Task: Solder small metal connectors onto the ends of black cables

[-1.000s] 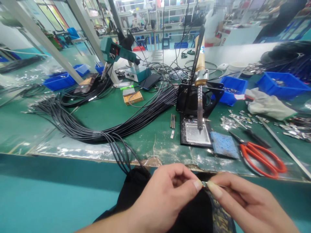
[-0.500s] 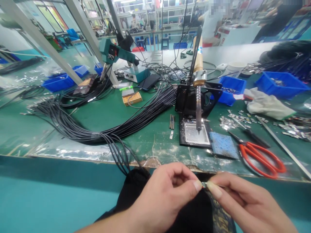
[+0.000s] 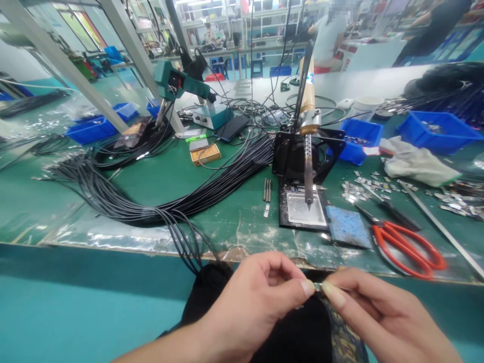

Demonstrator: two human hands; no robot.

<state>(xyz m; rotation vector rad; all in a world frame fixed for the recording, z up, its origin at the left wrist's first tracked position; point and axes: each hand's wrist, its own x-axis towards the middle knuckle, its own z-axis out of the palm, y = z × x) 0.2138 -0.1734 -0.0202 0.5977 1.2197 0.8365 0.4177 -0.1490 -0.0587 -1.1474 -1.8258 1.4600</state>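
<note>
Just below the bench's front edge, over my lap, my left hand (image 3: 266,297) pinches one end of a small silvery piece (image 3: 317,287) between thumb and index finger. From the other side, my right hand (image 3: 374,302) grips the same piece with thumb and fingertips. Most of it is hidden by the fingers, so its exact kind is unclear. Several black cables (image 3: 183,242) hang off the bench toward my lap at the left hand's side. Above the hands, a soldering iron (image 3: 309,171) points downward over a metal tray (image 3: 305,209), beside a blue sponge (image 3: 348,227).
Red-handled scissors (image 3: 406,247) lie near the front edge at right. Loose small metal parts (image 3: 357,189) are scattered behind them, close to a pale glove (image 3: 418,161) and blue bins (image 3: 436,132). A thick black cable bundle (image 3: 212,186) curves across the bench. People work beyond it.
Both hands stay almost in place, still pinching the small piece. It appears slightly turned between the fingertips; the bench things have not moved.
</note>
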